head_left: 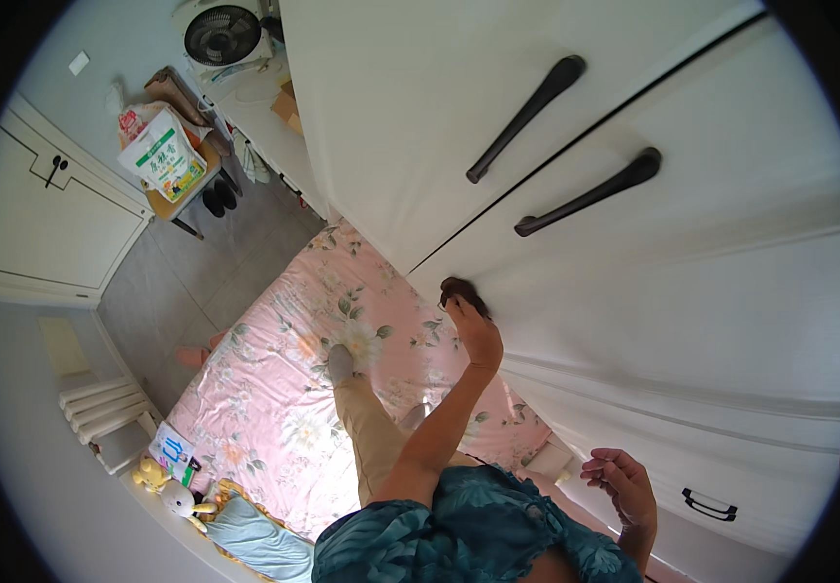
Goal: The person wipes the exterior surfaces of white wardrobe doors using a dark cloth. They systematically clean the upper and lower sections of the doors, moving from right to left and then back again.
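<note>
My left hand (480, 337) grips a small dark brown object (466, 293), perhaps a cloth or a soft brush, against the lower part of a white wardrobe door (609, 291). My fingers cover part of it, so its exact kind is unclear. Farther right, my right hand (624, 487) is raised with loosely curled fingers, near the wardrobe front, and no object shows in it. Two long black handles, an upper one (525, 120) and a lower one (587, 193), flank the gap between the doors. I stand on a bed with a pink floral sheet (267, 379).
A blue pillow (256, 539) and plush toys (180, 499) lie along the bed's edge. Beyond the bed, a chair (205, 164) bears bags by a desk with a fan (222, 35). A white door (48, 211) and a radiator (103, 409) stand to the left.
</note>
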Motion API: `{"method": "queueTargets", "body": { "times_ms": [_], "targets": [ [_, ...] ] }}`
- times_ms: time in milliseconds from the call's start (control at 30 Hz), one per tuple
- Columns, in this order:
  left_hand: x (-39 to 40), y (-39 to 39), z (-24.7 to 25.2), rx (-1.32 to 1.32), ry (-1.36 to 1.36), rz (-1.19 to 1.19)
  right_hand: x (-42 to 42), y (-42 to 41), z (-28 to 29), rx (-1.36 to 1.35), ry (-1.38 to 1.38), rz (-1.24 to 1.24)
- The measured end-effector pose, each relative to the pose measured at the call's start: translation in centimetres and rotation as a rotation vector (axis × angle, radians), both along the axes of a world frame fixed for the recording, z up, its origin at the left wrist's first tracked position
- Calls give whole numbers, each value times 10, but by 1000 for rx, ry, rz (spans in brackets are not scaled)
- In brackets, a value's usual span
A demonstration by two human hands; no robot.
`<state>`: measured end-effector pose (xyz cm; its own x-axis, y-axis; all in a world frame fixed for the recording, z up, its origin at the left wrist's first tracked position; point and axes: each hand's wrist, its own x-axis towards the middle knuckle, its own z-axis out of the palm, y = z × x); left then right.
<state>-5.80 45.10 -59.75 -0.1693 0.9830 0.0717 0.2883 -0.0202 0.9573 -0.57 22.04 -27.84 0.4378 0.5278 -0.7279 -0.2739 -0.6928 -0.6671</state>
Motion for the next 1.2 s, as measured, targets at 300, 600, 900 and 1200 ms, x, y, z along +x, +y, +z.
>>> {"method": "queueTargets", "body": {
  "times_ms": [300,600,900,1200],
  "targets": [
    [-11,48,-131,-705,17,-73,-9,5,-1,-59,-21,-49],
    [-13,58,-152,-1062,-560,102,-12,-10,-2,12,26,-83],
    [-13,-4,20,-256,62,-151,3,-25,0,182,83,-35],
    [-23,0,222,394,-38,-124,22,-64,-6,335,84,-40]
  ]
}}
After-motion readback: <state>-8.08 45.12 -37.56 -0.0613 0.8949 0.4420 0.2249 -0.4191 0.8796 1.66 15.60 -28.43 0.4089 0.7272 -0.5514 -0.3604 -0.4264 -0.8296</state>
